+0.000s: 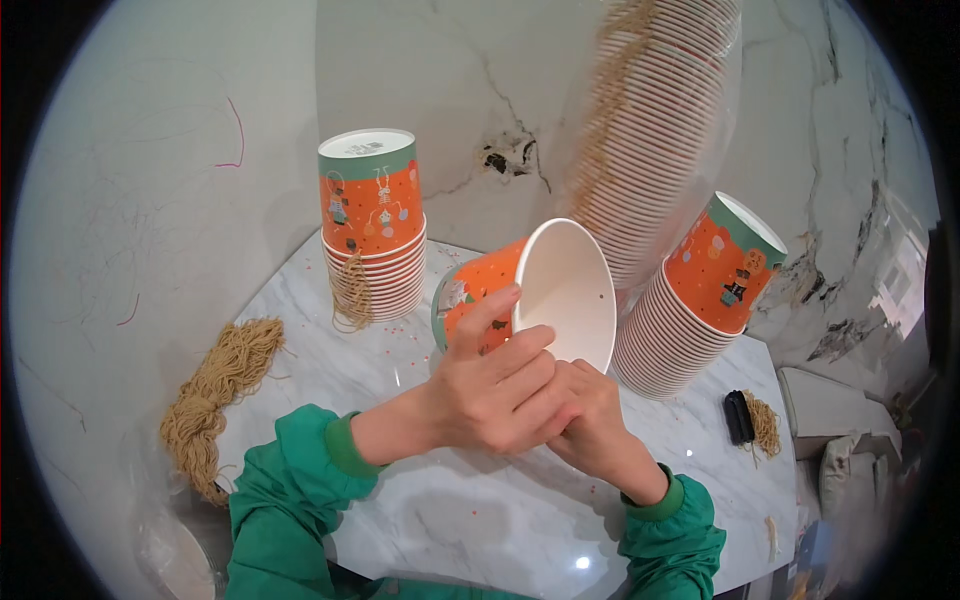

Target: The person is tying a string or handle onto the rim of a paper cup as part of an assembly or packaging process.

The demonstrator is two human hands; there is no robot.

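Observation:
A paper bucket (565, 290), orange outside with a green band and white inside, is tilted between my hands with its mouth turned to the right and toward me. A small dark spot, perhaps a hole, shows on its inner wall. My left hand (490, 385) lies along its near side and rim, the forefinger stretched up the outside and the other fingers curled. Close against it, my right hand (592, 415) is closed at the lower rim. The fingers overlap there, so part of each grip is hidden, and I cannot make out any cord between them.
Upside-down bucket stacks stand at the left (372, 210) and right (690, 300). A taller wrapped stack (655, 130) rises behind. A tan cord bundle (215, 400) hangs over the left edge of the marble table (440, 520). A black object (738, 417) with cord lies at right.

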